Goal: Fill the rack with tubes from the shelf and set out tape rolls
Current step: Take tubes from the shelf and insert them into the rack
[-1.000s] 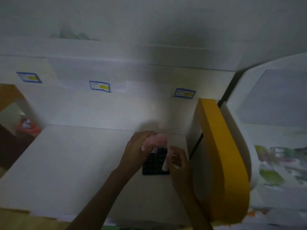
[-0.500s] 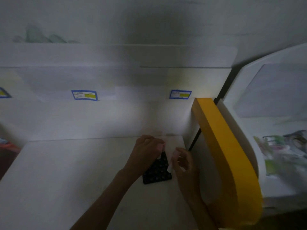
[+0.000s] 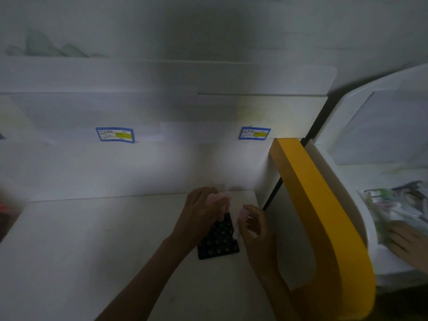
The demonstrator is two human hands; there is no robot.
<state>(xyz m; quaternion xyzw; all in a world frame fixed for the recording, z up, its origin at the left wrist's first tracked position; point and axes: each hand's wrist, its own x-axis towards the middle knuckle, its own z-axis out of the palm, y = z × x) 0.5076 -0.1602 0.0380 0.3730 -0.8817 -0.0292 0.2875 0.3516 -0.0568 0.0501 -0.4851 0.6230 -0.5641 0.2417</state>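
Note:
A small black tube rack (image 3: pixel 220 242) with rows of round holes lies on the white desk (image 3: pixel 92 251), near its back right corner. My left hand (image 3: pixel 201 212) hovers over the rack's far end, fingers closed around a few pale tubes (image 3: pixel 220 199). My right hand (image 3: pixel 257 230) is just right of the rack with its fingers curled in a pinch. It seems to hold one pale tube (image 3: pixel 237 228) against the rack's right edge, but the dim light blurs it. No tape rolls are in view.
A yellow-edged divider (image 3: pixel 319 205) curves along the desk's right side. Behind the desk, a white shelf wall carries blue-and-yellow labels (image 3: pixel 115 135). Clear bags (image 3: pixel 46 47) sit on the top shelf. Another person's hand (image 3: pixel 407 242) rests on packets on the neighbouring desk.
The view has tilted up and shifted. My hands have drawn slightly apart: the left stays over the rack's far end and the right has moved off to the rack's right side.

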